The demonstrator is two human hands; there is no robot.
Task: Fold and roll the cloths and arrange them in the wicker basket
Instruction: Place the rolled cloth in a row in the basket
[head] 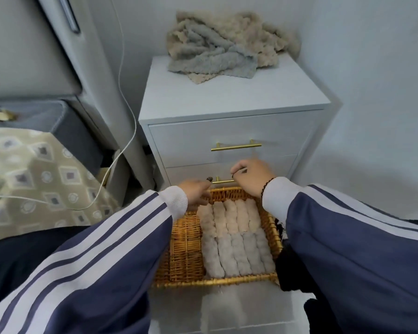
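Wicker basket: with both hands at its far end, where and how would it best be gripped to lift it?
Judging by its shape, grip the wicker basket by its long side rims, one hand per side, coming from above. The stiff rim is exposed there, and the rolled cloths fill only the right part, so a two-sided hold should keep it level. Left hand and right hand are already near the far corners.
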